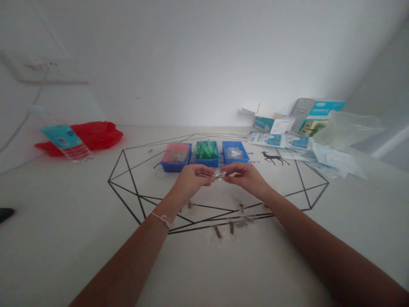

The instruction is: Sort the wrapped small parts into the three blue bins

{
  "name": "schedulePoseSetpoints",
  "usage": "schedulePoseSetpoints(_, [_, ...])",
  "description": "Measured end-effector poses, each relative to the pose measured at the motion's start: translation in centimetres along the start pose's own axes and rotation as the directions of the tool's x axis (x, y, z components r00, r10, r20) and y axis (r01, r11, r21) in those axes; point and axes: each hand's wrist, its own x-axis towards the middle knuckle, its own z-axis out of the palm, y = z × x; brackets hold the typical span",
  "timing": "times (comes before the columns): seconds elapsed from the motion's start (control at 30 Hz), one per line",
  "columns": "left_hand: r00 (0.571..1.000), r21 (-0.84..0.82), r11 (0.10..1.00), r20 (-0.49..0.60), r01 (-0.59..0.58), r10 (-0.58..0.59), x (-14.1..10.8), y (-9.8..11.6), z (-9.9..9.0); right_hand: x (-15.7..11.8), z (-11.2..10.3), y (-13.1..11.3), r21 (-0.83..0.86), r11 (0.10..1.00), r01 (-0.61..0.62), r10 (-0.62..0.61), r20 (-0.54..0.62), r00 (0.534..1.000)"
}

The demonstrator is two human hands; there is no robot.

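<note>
Between my fingertips, in front of the blue bins, is a small clear plastic packet [219, 174] with something thin inside. My left hand [194, 178] pinches its left side, and my right hand [244, 175] pinches its right side. Beyond them stand a blue bin with a pinkish packet [176, 157], a blue bin of green pieces [206, 150] and a blue bin of clear packets [234, 152]. Nearer to me on the table lie several small brown metallic pieces [231, 227], some in clear bags.
At the left a clear bottle [65, 138] leans by a red plastic bag [102, 134]. Blue and white boxes [319, 115] and flat packets [266, 139] lie at the back right. A dark object [5, 214] sits at the left edge.
</note>
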Motion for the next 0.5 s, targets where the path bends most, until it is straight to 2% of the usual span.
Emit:
schedulePoseSetpoints(0.13, [0.994,-0.02,0.995,0.034,0.1,-0.099,-0.1,0.5,0.3,0.0,0.2,-0.1,-0.035,0.998,-0.042,0.041,-0.037,0.998])
schedulePoseSetpoints(0.17, [0.993,0.025,0.993,0.033,0.113,-0.113,-0.1,0.7,0.2,0.1,0.2,-0.2,-0.02,0.998,-0.057,0.056,-0.061,0.997])
schedulePoseSetpoints(0.23, [0.995,0.231,0.97,0.03,0.081,-0.09,-0.2,1.0,-0.5,0.2,0.1,-0.3,0.034,0.995,-0.093,0.096,-0.121,0.988])
schedulePoseSetpoints(0.3, [0.995,0.527,0.849,0.067,0.031,-0.078,-0.5,1.3,-1.7,0.2,-0.2,-0.4,0.102,0.986,-0.13,0.147,-0.19,0.971])
schedulePoseSetpoints(0.37, [0.972,0.727,0.684,0.111,0.062,-0.206,-0.8,1.4,-3.1,0.3,-0.6,-0.3,0.173,0.972,-0.162,0.204,-0.261,0.943])
schedulePoseSetpoints(0.43, [0.936,0.797,0.596,0.131,0.097,-0.327,-1.1,1.4,-4.2,0.5,-1.1,0.0,0.239,0.953,-0.186,0.258,-0.32,0.912])
schedulePoseSetpoints(0.5, [0.924,0.817,0.567,0.13,0.106,-0.359,-1.3,1.3,-4.7,0.6,-1.5,0.4,0.298,0.933,-0.2,0.303,-0.355,0.884])
